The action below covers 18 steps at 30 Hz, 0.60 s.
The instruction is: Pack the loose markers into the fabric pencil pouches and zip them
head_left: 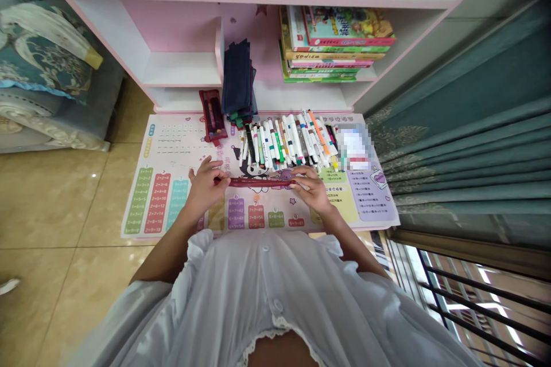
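Note:
A dark red zippered pencil pouch is stretched level between my hands, seen edge-on just above the desk mat. My left hand pinches its left end between thumb and forefinger, the other fingers spread. At the opposite end, the thumb and fingers of my right hand grip the corner. Just beyond the pouch lies a wide row of markers, mostly white with coloured bands, one of them orange. Another dark red pouch, with pens showing through its front, rests behind my left hand.
Dark blue pouches are piled against the shelf divider. Stacked books fill part of the right shelf. A blurred white item lies right of the markers. The printed desk mat covers the desktop, and a teal curtain hangs alongside.

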Available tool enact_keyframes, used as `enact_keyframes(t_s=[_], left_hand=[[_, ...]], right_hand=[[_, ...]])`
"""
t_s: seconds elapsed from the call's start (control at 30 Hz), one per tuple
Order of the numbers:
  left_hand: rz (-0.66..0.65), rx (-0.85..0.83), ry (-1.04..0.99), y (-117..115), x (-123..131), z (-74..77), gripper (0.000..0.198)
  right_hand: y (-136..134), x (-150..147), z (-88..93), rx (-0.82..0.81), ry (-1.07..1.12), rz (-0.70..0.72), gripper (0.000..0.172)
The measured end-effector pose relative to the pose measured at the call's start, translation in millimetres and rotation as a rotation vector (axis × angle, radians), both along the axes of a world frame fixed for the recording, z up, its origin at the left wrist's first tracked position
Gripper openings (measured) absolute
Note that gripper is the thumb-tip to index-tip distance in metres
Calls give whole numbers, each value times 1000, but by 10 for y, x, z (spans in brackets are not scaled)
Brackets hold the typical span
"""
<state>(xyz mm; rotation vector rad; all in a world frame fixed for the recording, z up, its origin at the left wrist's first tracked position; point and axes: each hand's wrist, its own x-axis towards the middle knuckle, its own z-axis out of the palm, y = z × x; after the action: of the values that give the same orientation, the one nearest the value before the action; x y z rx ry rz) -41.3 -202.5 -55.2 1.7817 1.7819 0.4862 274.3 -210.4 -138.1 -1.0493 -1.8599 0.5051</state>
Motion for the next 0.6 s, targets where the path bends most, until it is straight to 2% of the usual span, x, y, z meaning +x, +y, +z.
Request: enact_keyframes(t_s=[0.6], left_hand=[[66, 11, -12, 24, -85, -15, 16]], right_hand=[[6, 4, -6, 43, -3, 10, 8]])
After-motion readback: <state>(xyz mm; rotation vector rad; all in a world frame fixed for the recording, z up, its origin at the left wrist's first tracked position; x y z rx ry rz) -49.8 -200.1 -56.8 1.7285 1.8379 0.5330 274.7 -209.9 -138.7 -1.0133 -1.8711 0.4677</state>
